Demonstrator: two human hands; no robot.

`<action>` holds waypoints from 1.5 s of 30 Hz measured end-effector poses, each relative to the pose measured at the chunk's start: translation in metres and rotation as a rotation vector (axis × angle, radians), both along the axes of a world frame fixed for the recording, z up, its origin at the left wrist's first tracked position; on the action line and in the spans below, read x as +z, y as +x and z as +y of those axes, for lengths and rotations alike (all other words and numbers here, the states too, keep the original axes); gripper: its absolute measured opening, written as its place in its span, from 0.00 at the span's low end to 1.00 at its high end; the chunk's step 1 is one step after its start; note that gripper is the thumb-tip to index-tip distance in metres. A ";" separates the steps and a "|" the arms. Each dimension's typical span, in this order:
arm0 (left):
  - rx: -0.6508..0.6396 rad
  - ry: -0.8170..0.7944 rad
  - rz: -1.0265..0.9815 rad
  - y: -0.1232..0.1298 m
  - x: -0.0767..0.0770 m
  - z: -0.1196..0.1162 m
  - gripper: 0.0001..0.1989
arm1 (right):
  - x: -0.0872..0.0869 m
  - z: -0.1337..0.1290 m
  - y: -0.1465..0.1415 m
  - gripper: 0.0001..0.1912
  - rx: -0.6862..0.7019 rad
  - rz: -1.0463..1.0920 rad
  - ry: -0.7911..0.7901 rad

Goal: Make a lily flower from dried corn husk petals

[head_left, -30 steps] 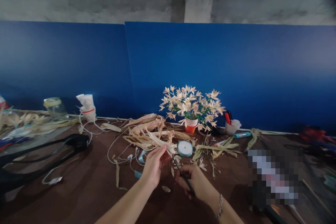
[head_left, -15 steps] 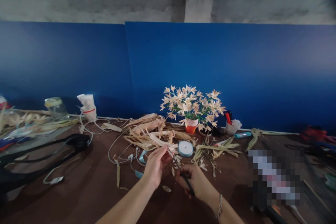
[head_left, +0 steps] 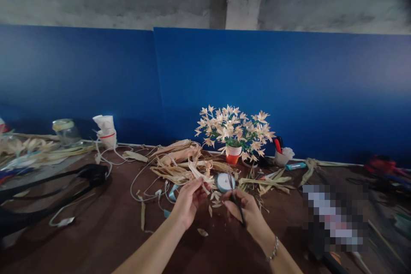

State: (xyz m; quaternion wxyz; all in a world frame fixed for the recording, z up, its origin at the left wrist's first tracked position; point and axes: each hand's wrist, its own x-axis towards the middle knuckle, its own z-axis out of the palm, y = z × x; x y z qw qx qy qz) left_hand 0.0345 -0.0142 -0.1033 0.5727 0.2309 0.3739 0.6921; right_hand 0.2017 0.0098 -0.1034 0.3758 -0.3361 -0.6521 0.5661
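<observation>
My left hand (head_left: pixel 190 200) pinches a pale strip of dried husk (head_left: pixel 199 172) between thumb and fingers, and the strip points up and away from me. My right hand (head_left: pixel 245 206) is closed around the dark handles of a pair of scissors (head_left: pixel 236 201). Their thin blades point away from me, apart from the strip. Just beyond my hands lies a round spool (head_left: pixel 225 182) of light blue ribbon with a white face. Small cut pieces of husk (head_left: pixel 215 200) are scattered on the brown table between my hands and the spool.
An orange and white pot of pale flowers (head_left: pixel 233 154) stands before the blue partition (head_left: pixel 257 77). Left of it is a heap of dried husks (head_left: pixel 180 156). A white cable (head_left: pixel 131 186), a black looped object (head_left: pixel 91 173), a glass jar (head_left: pixel 66 132) and a cup with tools (head_left: pixel 281 156) also lie about.
My right hand has drawn the scissors away from the strip, to the right and slightly up. The strip in my left hand now stands more upright.
</observation>
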 end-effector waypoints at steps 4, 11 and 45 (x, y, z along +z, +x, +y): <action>-0.205 0.000 0.120 0.008 0.003 -0.007 0.10 | -0.003 0.002 -0.003 0.23 -0.076 0.028 0.022; -0.278 0.019 0.190 0.014 0.004 -0.010 0.10 | -0.005 -0.003 -0.007 0.15 -0.032 -0.088 0.009; 0.017 0.283 1.170 -0.003 0.021 -0.011 0.06 | -0.001 -0.001 -0.005 0.15 0.021 -0.125 -0.129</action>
